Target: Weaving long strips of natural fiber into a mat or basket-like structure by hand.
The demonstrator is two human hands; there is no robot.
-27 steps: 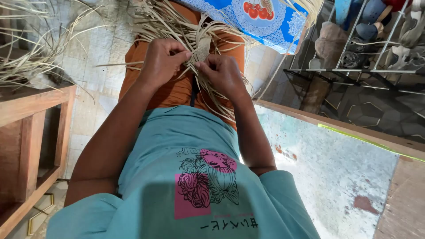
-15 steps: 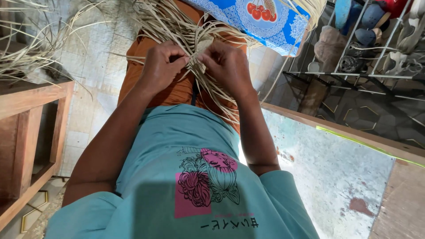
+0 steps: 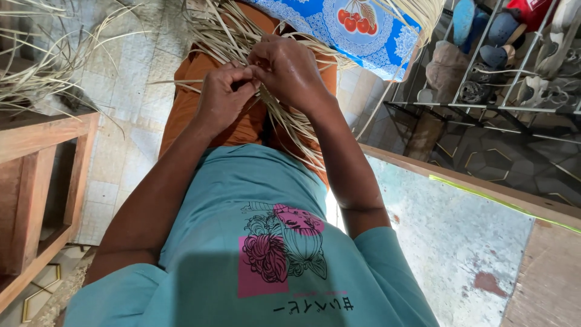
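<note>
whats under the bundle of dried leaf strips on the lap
Under the dried leaf strips lies orange cloth over the lap, showing on both sides. The left hand and right hand pinch the strips together and cover the woven middle, so that part cannot be seen.

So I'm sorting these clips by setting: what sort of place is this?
Probably a home, at floor level: a tiled floor, a wire shoe rack holding footwear, and a wooden bench. Dried leaf strips lie across the person's lap, worked by both hands.
</note>
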